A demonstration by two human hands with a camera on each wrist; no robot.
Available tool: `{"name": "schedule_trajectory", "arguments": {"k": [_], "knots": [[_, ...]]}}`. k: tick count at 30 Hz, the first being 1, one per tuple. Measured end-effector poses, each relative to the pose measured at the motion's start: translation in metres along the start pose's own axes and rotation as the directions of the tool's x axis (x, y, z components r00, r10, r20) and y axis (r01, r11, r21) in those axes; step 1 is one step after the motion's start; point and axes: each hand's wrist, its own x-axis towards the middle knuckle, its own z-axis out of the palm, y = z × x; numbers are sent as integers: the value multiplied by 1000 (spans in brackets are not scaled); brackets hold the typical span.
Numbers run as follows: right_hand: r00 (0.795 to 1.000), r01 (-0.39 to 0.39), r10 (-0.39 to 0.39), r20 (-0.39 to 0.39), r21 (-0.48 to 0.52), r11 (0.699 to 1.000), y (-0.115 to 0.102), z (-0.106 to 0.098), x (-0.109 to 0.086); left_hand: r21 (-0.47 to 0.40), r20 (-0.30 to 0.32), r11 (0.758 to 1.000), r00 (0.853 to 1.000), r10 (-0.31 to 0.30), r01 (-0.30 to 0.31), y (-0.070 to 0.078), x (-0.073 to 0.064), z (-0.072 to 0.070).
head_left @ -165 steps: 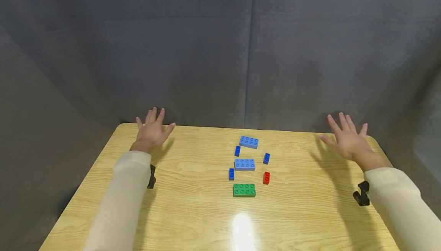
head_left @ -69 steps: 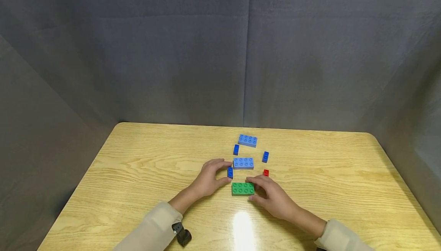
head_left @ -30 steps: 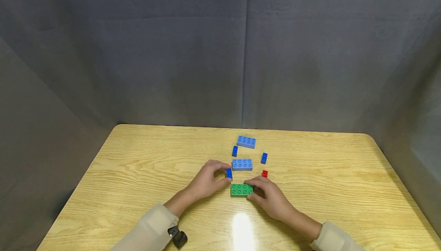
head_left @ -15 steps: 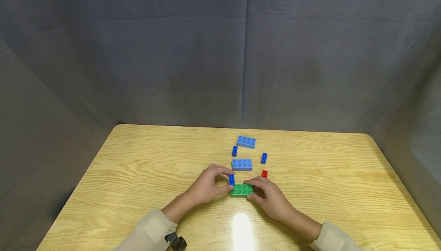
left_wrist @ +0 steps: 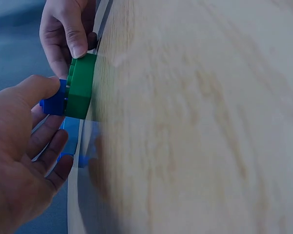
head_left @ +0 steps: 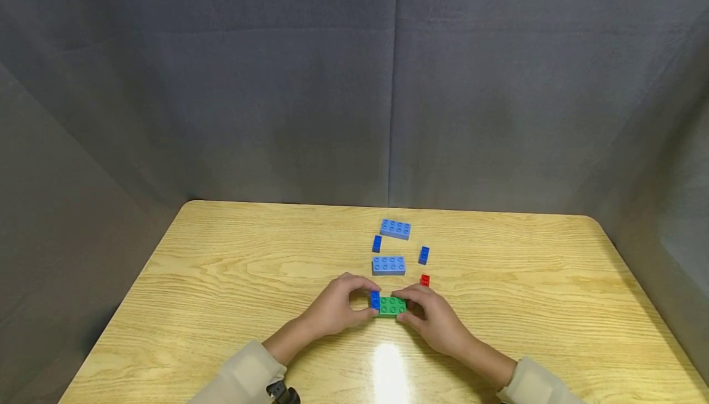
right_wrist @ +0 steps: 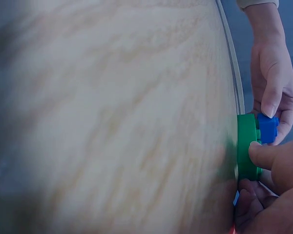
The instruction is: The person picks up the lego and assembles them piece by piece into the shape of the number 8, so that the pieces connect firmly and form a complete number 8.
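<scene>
My left hand (head_left: 338,307) pinches a small dark blue brick (head_left: 375,300) between thumb and fingers. That brick sits crosswise over the left end studs of a green eight-stud brick (head_left: 392,306). In the left wrist view the blue brick (left_wrist: 54,101) is right against the studded side of the green brick (left_wrist: 81,87). With thumb and fingers, my right hand (head_left: 437,321) holds the green brick by its right end, on the table. Just behind the right hand lies a small red brick (head_left: 424,280), partly hidden by its fingers.
Beyond the hands lie a light blue eight-stud brick (head_left: 389,265) and, farther back, another light blue brick (head_left: 396,228). Two small dark blue bricks lie near them, a left one (head_left: 377,244) and a right one (head_left: 423,255). Grey curtains surround the wooden table (head_left: 249,250).
Both hands came in from the table's far sides. The left hand picked up the small blue brick and brought it onto the green brick's left end, while the right hand took hold of the green brick.
</scene>
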Motion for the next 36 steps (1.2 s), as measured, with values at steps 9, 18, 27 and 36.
{"name": "schedule_trajectory", "arguments": {"k": [9, 18, 27, 36], "knots": [[1000, 4, -4, -9, 1, 1000, -1, 1, -1, 28, 15, 1000, 1000, 13, -13, -1, 2, -3], [1000, 18, -18, -10, 4, 1000, 0, 3, -1, 4, 69, 1000, 997, 27, -27, -3, 7, -5], [1000, 23, -23, -18, -11, 1000, -1, 2, 0, 2, 97, 1000, 995, 28, -28, 0, 11, -4], [1000, 21, -21, -19, -3, 1000, 0, 2, 1, -53, 78, 998, 997, 18, -14, -4, 11, 1]]}}
